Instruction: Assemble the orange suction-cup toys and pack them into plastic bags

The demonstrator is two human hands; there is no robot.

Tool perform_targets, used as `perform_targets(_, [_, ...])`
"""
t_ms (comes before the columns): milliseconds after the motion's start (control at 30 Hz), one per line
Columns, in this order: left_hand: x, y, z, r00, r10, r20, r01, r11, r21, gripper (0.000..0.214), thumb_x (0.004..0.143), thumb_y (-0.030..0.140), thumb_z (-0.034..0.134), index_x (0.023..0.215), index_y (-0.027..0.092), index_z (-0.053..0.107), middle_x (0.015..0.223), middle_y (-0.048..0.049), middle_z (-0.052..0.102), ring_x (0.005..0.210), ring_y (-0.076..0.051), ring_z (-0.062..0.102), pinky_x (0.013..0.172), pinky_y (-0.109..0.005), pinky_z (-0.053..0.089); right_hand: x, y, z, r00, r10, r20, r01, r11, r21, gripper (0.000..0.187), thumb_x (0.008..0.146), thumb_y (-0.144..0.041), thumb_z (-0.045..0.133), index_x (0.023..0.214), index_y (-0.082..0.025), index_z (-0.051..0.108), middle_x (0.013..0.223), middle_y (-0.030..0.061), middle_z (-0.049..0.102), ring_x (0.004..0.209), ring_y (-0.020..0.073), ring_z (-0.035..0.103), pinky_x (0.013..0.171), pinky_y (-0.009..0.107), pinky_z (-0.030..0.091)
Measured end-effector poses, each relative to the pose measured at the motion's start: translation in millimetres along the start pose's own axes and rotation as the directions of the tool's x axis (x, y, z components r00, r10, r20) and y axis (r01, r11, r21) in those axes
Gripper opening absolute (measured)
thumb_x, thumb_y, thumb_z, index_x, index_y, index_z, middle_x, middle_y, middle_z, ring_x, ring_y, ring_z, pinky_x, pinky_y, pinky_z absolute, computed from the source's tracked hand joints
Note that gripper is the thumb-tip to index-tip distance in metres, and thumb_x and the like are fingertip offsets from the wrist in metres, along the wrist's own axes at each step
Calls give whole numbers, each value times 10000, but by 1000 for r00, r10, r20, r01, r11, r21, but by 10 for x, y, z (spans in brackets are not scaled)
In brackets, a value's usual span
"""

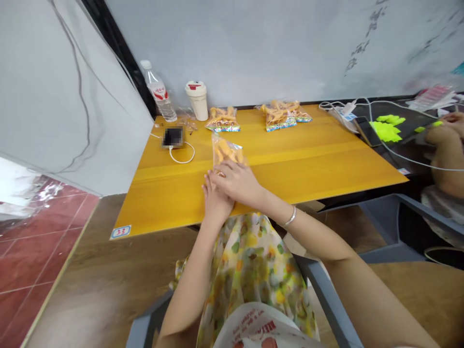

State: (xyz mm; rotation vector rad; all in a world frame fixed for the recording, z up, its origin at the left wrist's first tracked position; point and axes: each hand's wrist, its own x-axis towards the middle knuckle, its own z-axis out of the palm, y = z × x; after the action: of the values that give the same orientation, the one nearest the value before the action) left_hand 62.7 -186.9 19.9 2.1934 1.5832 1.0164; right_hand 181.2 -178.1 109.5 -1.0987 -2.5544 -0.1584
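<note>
At the snack bag's (226, 151) near end, my right hand (237, 181) lies flat, fingers loose, across my left hand (215, 200), whose grip I cannot tell.

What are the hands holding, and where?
Clear plastic bag of orange snacks, at its near end; right hand overlaps left hand, so the grip is hidden.

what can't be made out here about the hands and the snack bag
- Head view: near end of the clear plastic bag of orange snacks, covered by the right hand.
- Fingertips of the left hand, under the right hand; either grip unclear.
- Screen of the small dark phone, blurred out.
- Another person's arm, cut off by the right edge.
</note>
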Motion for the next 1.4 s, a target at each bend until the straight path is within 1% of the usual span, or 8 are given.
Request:
perform_targets(100, [-305,-209,-304,979,-127,162,91,973,212,611,958,424,545,1459,79,491,1572,-328,385,1509,-472,306,1154,-743,262,-270,138,186,991,-133,-27,135,985,111,236,1010,-273,530,1173,-210,689,1416,115,619,1347,265,525,1142,494,416])
perform_targets(333, [-431,-529,-796,998,40,52,-47,988,150,844,966,376,557,1645,185,94,1691,-224,193,1579,-373,160,1230,-614,291,-1053,576,175,990,66,-127,-31,965,260,443,944,-109,458,1347,-229,595,1402,146,611,1339,268,540,1097,540,484])
perform_targets(467, [-197,-472,-693,940,305,150,-322,941,102,593,997,182,425,1581,253,348,1676,-125,305,1596,-312,130,1242,-592,296,-1239,615,205,999,5,-46,2,988,157,486,913,-51,451,1355,-181,605,1479,179,554,1393,293,495,1107,542,481])
perform_targets(633, [-125,-458,-519,897,428,107,-432,902,18,256,1004,263,486,1092,199,718,1267,-143,690,1293,-264,589,1058,-464,532,-1245,629,210,998,59,3,-59,992,111,405,960,-102,501,1302,-248,663,1488,120,576,1404,269,500,1121,516,479])
perform_targets(800, [-88,-462,-512,938,331,101,-328,944,-42,268,1014,328,461,880,203,656,948,-94,732,956,-222,669,911,-387,548,-1189,638,254,995,94,-41,-79,961,266,210,1014,-282,516,1047,-228,716,1288,109,708,1254,243,618,1049,459,533])
perform_targets(933, [-15,-414,-498,986,145,88,-141,989,-42,284,1000,336,437,796,219,597,812,-62,694,800,-200,646,780,-315,507,-1121,572,335,935,353,-44,-317,884,344,269,1044,-335,421,999,-209,654,1011,115,743,949,218,696,844,346,554])
perform_targets(1167, [72,-320,-465,990,-101,95,109,990,-84,355,988,375,407,693,223,532,699,-35,657,735,-184,607,771,-288,457,-922,498,407,791,610,43,-579,724,375,241,1011,-371,403,966,-220,586,822,53,720,724,202,641,678,296,430])
perform_targets(1400, [104,-359,-423,981,-183,57,180,982,57,356,970,341,426,646,219,508,620,-16,562,718,-198,564,780,-326,428,-750,572,425,732,654,190,-662,618,424,236,953,-399,458,836,-217,552,700,-1,618,627,160,521,622,274,336])
